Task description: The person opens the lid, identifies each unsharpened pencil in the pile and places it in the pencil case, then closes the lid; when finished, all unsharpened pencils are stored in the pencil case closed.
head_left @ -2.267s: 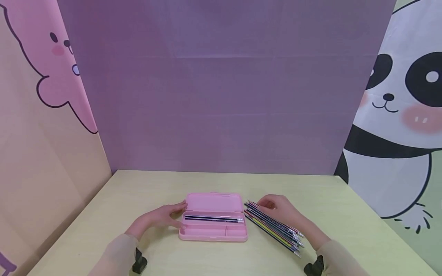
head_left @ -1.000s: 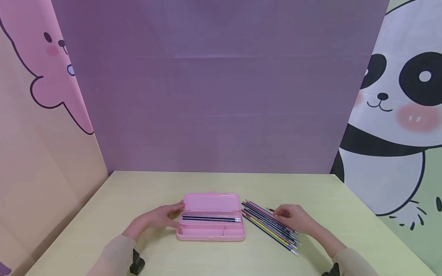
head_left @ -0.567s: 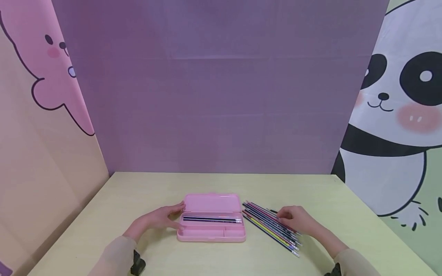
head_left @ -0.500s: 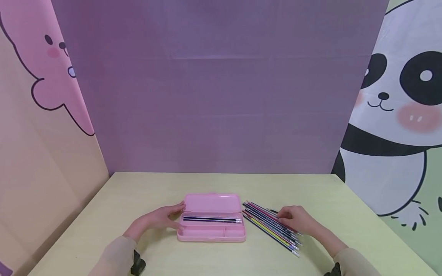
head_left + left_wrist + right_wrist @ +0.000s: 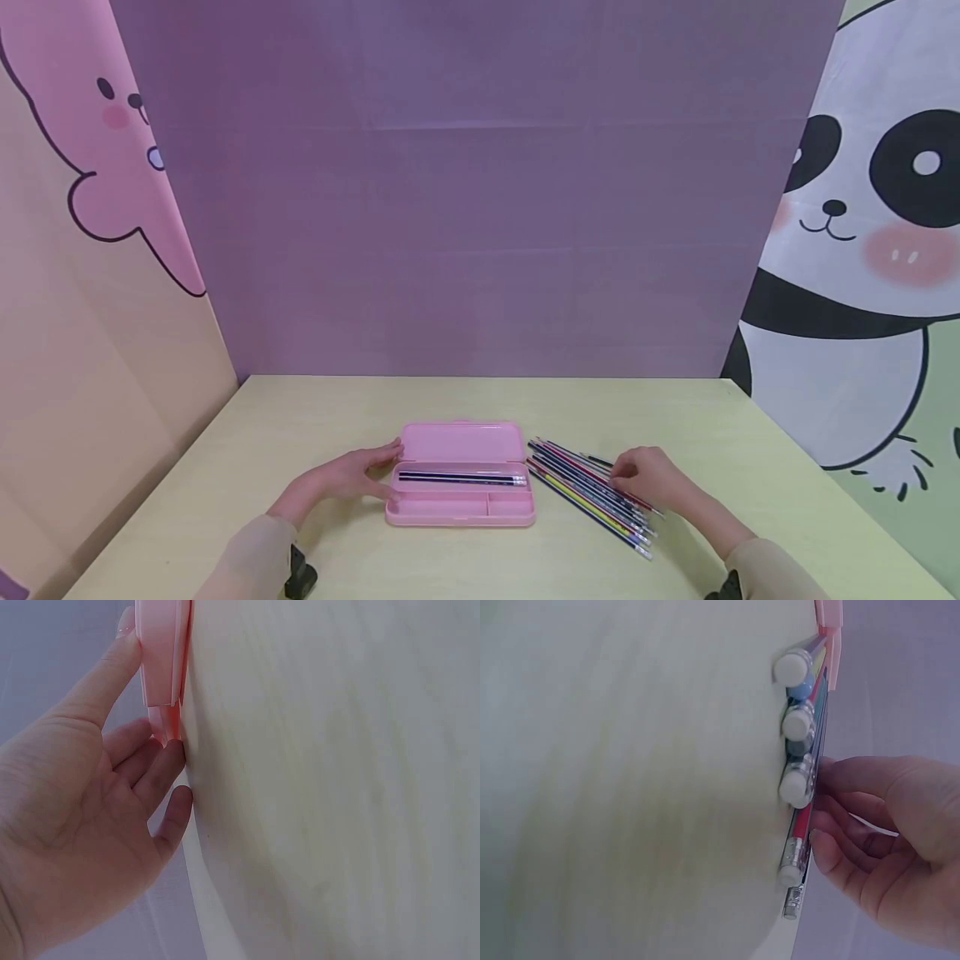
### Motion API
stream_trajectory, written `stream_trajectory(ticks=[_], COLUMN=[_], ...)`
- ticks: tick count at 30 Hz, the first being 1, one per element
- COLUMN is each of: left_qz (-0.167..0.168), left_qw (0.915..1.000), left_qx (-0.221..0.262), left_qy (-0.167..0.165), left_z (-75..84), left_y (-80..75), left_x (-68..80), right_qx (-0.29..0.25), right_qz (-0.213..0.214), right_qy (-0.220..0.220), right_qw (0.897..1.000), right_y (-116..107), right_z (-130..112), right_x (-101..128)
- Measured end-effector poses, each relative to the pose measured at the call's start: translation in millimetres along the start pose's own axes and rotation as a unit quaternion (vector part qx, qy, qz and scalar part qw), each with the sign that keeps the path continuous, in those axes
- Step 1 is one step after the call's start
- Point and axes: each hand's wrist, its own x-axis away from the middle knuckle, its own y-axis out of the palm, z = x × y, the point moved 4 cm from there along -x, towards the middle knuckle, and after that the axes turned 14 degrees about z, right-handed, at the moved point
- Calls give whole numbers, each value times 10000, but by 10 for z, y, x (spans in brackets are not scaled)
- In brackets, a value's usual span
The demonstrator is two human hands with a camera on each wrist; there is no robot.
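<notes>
An open pink pencil case [image 5: 435, 505] lies on the table, its lid folded back. Dark striped pencils [image 5: 461, 477] with white erasers lie in its rear compartment. My left hand [image 5: 351, 475] rests at the case's left end, thumb on the front tray's rim and fingertips by the lid; the left wrist view shows the fingers loosely bent. To the right lies a slanting bundle of several pencils [image 5: 581, 492], dark, yellow and red, eraser ends toward me. At its far side my right hand [image 5: 648, 479] pinches a red pencil [image 5: 802, 823], though its fingertips are partly hidden.
The pale wooden table [image 5: 337, 408] runs back to a purple backdrop [image 5: 480, 208]. A dark pencil [image 5: 597, 460] lies just beyond the bundle, partly behind the right hand. The case's front tray has a small divider at its right.
Over the last half second my right hand has shifted slightly right, and the red pencil's end has slid outward with it. The left hand and case keep their place.
</notes>
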Motion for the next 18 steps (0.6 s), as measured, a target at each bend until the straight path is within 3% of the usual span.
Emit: stream_trajectory(ticks=[18], left_qz=[-26], left_qw=[10000], left_qx=[89], left_qy=[26], left_z=[-10], left_y=[9], left_x=[-11], right_qx=[107], right_qz=[34], right_qy=[115], right_qw=[9999], right_y=[-27], right_z=[4], right_x=[13])
